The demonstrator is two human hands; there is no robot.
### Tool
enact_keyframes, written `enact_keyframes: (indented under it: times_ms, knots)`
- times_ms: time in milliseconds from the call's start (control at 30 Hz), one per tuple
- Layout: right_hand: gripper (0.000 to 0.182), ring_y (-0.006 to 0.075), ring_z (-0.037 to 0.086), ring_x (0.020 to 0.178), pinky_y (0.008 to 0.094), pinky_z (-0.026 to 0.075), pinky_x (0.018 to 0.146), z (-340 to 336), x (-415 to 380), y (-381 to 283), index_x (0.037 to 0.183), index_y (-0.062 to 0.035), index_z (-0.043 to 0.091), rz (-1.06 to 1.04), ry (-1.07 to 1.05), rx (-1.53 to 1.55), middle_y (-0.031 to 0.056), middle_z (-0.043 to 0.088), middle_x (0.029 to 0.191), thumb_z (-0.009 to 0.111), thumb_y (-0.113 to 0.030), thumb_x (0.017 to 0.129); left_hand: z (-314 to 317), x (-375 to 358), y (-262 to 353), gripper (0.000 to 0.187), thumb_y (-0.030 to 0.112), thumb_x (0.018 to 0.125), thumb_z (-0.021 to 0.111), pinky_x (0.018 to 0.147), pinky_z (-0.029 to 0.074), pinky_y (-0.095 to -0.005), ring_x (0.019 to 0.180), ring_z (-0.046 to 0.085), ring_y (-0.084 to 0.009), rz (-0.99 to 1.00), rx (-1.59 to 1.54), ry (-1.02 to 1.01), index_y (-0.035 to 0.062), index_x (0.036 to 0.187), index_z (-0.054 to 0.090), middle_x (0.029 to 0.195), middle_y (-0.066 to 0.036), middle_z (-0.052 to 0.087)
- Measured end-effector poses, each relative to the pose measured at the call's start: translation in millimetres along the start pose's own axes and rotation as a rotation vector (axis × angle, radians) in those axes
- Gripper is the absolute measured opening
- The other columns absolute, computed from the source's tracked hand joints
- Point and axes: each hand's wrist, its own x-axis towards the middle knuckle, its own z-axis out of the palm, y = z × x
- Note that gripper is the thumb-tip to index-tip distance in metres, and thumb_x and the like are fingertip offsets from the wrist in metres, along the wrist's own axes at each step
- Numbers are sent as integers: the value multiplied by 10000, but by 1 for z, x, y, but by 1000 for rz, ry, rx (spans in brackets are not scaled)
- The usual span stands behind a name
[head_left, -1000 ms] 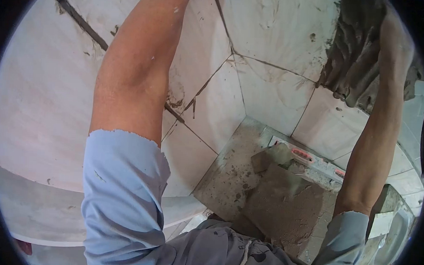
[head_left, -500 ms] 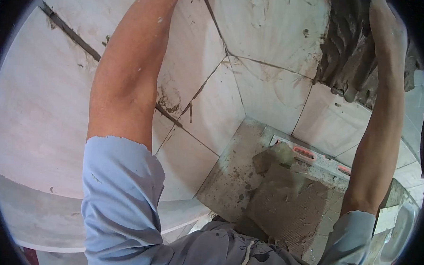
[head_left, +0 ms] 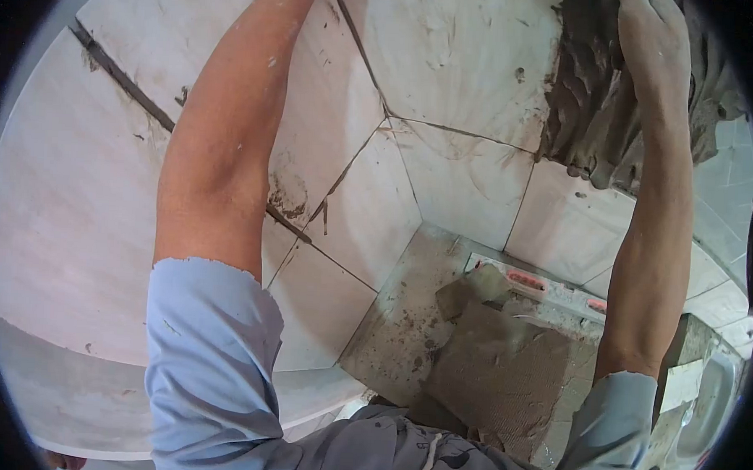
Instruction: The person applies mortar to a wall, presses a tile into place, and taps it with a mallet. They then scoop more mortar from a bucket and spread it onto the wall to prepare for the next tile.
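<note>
My left arm reaches up in front of the large pale wall tiles (head_left: 451,62), and my left hand is cut off by the top edge of the view. On the right, my other arm stretches up over ridged dark grey mortar (head_left: 588,101) on the wall. Only the back of my right hand (head_left: 654,29) shows at the top edge, beside the mortar; its fingertips are hidden. What either hand holds, if anything, is out of sight.
Below lies a spirit level (head_left: 559,295) along the wall's foot, next to a mortar-covered slab (head_left: 505,367) and a greyish lump (head_left: 483,286). A white basin-like tray (head_left: 705,401) stands at the lower right. A curved pale surface (head_left: 67,398) runs along the lower left.
The view has shifted, so the wall tiles and level sit lower and further left. My right hand and forearm have moved left and up in the view.
</note>
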Motion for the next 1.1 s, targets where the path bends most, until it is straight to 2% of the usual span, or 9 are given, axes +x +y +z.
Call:
enact_keyframes:
  times_ms: [100, 167, 233, 300, 500, 600, 700, 933, 1100]
  knots:
    - [353, 259, 578, 832, 367, 445, 781, 8, -5, -4, 1026, 48, 581, -208, 299, 38, 156, 626, 879, 500, -289, 955, 6, -3, -2, 545, 176, 903, 449, 1077, 363, -406, 1278, 463, -387, 25, 43, 50, -81, 1379, 381, 1384, -282, 454]
    - [517, 455, 556, 1020, 421, 423, 896, 9, 12, 35, 1089, 49, 567, -115, 32, -190, 305, 605, 1045, 508, -442, 938, 11, -4, -10, 550, 175, 904, 452, 1088, 349, -410, 1295, 446, -385, 57, 69, 95, -86, 1381, 375, 1391, -282, 446]
    - [546, 432, 565, 1042, 420, 422, 905, -2, 19, 26, 1126, 47, 565, -50, 6, -208, 277, 617, 1063, 520, -462, 932, 7, 2, -8, 555, 174, 904, 455, 1099, 334, -414, 1312, 428, -383, 87, 81, 130, -91, 1383, 369, 1398, -283, 439]
    - [467, 527, 549, 994, 522, 422, 863, -4, 7, 15, 1028, 76, 540, -78, 60, -67, 384, 588, 981, 482, -381, 945, 0, 0, -4, 538, 146, 881, 464, 1075, 367, -415, 1274, 469, -391, 74, -4, 56, -116, 1348, 402, 1365, -303, 465]
    - [506, 514, 564, 983, 485, 439, 852, 1, 8, 21, 1094, 68, 548, 30, -66, -170, 337, 624, 974, 502, -411, 939, -2, 2, -5, 516, 103, 837, 484, 1001, 440, -421, 1171, 552, -410, 86, -25, 86, -143, 1289, 452, 1280, -339, 519]
    - [469, 523, 568, 933, 515, 433, 817, 2, 3, 20, 1011, 67, 544, -2, 164, 86, 341, 620, 918, 499, -395, 945, 2, 2, -5, 512, 101, 831, 487, 972, 461, -418, 1135, 576, -406, 75, -8, 85, -145, 1279, 461, 1270, -330, 531]
    - [462, 512, 575, 908, 509, 437, 802, 9, 3, 21, 983, 69, 552, -67, 11, -86, 333, 620, 899, 503, -389, 946, 5, 1, -5, 516, 100, 824, 491, 949, 476, -411, 1112, 592, -394, 141, 90, 213, -148, 1276, 461, 1264, -328, 537]
    - [451, 532, 552, 910, 512, 435, 791, 15, -1, 26, 959, 55, 550, -68, 70, -104, 341, 608, 903, 504, -393, 948, 6, 0, -8, 527, 105, 826, 486, 972, 462, -402, 1146, 571, -391, 78, 22, 63, -139, 1292, 447, 1270, -326, 532]
    - [448, 535, 557, 907, 521, 437, 793, 6, -2, 24, 980, 56, 539, -43, 114, -56, 356, 605, 898, 500, -388, 949, 11, 3, -8, 474, 152, 834, 515, 1042, 402, -449, 1174, 562, -344, 90, -6, 206, -84, 1245, 533, 1242, -256, 584]
